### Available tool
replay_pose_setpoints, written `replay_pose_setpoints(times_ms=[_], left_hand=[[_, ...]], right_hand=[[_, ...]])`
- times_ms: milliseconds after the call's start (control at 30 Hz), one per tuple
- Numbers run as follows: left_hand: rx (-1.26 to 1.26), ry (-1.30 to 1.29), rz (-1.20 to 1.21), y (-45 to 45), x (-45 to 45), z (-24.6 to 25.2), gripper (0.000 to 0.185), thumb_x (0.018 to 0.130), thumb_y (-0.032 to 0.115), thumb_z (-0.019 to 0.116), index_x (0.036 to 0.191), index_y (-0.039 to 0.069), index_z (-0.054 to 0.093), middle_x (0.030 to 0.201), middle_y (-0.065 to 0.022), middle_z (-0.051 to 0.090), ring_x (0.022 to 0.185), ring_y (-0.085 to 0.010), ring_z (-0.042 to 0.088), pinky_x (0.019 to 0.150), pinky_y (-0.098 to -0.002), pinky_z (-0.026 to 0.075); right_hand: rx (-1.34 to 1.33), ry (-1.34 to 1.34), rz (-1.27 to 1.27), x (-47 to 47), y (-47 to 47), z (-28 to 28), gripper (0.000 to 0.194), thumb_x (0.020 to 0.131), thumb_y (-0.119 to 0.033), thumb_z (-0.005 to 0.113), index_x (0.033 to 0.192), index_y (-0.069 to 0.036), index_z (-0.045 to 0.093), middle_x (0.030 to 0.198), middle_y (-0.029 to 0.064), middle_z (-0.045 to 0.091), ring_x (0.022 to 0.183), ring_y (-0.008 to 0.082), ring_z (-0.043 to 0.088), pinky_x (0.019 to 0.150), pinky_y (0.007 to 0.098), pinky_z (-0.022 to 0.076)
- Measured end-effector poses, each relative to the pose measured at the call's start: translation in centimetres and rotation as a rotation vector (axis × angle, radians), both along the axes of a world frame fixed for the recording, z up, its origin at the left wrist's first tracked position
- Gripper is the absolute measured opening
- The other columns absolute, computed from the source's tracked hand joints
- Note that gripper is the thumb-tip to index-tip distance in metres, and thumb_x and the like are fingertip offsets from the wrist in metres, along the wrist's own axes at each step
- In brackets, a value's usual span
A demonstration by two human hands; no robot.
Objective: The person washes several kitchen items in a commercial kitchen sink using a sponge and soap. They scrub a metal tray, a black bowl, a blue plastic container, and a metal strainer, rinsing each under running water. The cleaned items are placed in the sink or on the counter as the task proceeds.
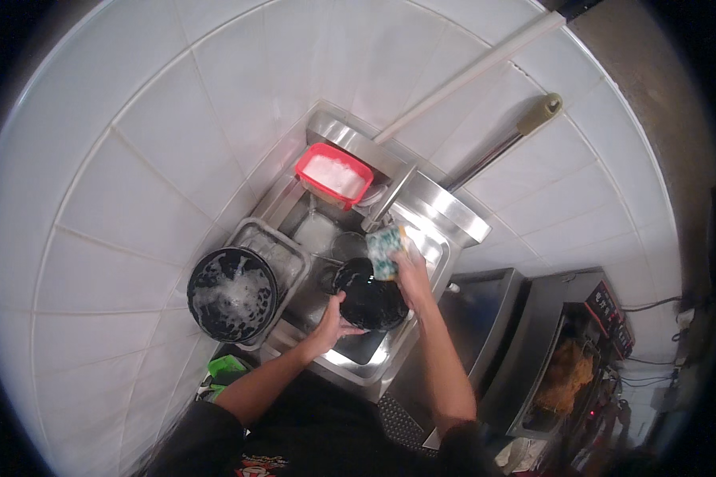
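Over the stainless steel sink (370,372), my left hand (329,327) grips the near left rim of a round black bowl or pan (370,304), which is wet. My right hand (413,274) holds a soapy green and yellow scouring sponge (384,250) above the far right side of that black vessel. Left of the sink's middle, a second black round vessel (232,295) with suds in it rests on a clear rectangular tub (305,256). A red-rimmed container (349,201) full of white foam stands at the back. The faucet (389,200) reaches over the sink just beyond the sponge.
White tiled walls (143,185) close in behind and to the left. A handle with an olive grip (537,114) and a pale pole (471,77) lean at the back. On the right stands a metal appliance (531,364) with fried-looking food (564,378) inside. A green item (227,366) lies at the left.
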State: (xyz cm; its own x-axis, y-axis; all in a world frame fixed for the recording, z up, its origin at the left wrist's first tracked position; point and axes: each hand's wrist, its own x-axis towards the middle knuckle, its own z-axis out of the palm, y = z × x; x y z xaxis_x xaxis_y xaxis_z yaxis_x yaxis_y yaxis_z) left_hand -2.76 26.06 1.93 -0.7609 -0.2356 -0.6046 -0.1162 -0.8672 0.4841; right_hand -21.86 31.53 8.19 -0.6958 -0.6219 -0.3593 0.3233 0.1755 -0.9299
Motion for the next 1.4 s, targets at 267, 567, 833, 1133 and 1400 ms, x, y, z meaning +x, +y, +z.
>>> replay_pose_setpoints(times_ms=[267,567,833,1133,1400], left_hand=[[-0.234,-0.113,-0.091,-0.6,1.6,2.1,0.072,0.095,0.03,0.05,0.152,0.015,0.007,0.135,-0.0188,0.041,0.093,-0.0272,0.062,0.073,-0.0379,0.06],[-0.672,-0.214,-0.228,-1.8,3.4,2.3,0.073,0.096,0.033,0.046,0.15,-0.001,0.012,0.144,-0.0267,0.04,0.135,-0.0378,0.039,0.112,-0.0401,0.029],[-0.64,-0.303,-0.293,-2.2,3.5,2.9,0.079,0.096,0.036,0.049,0.15,-0.001,0.005,0.143,-0.0274,0.039,0.132,-0.0386,0.041,0.111,-0.0398,0.031],[-0.337,-0.253,-0.211,-3.4,0.6,2.8,0.072,0.084,0.017,0.054,0.142,0.0,0.015,0.128,-0.0186,0.045,0.117,-0.029,0.05,0.097,-0.0374,0.044],[0.2,-0.106,0.062,-3.5,0.2,-2.9,0.037,0.078,0.005,0.049,0.114,-0.003,0.051,0.117,-0.0171,0.054,0.109,-0.0322,0.056,0.096,-0.0559,0.049]], right_hand=[[0.186,1.378,0.211,-1.3,-10.8,3.5,0.039,0.089,-0.021,0.062,0.123,-0.004,0.052,0.106,0.0237,0.06,0.092,0.0431,0.061,0.078,0.0494,0.0508],[0.57,1.4,0.758,-7.9,-21.6,-0.2,0.029,0.09,-0.026,0.059,0.108,-0.005,0.064,0.097,0.0212,0.067,0.088,0.0394,0.066,0.078,0.0481,0.0537],[0.698,1.486,0.763,-8.4,-22.4,-2.3,0.024,0.088,-0.022,0.058,0.094,0.0,0.067,0.086,0.0251,0.068,0.085,0.0395,0.068,0.076,0.0486,0.0551],[0.156,1.387,0.381,-7.0,-17.8,2.3,0.032,0.089,-0.025,0.057,0.111,-0.001,0.053,0.083,0.0259,0.063,0.08,0.0449,0.063,0.071,0.0504,0.0506],[0.084,0.728,0.245,-4.0,-11.1,2.4,0.03,0.092,-0.024,0.059,0.11,-0.002,0.053,0.097,0.016,0.063,0.087,0.0234,0.061,0.078,0.0371,0.0477]])
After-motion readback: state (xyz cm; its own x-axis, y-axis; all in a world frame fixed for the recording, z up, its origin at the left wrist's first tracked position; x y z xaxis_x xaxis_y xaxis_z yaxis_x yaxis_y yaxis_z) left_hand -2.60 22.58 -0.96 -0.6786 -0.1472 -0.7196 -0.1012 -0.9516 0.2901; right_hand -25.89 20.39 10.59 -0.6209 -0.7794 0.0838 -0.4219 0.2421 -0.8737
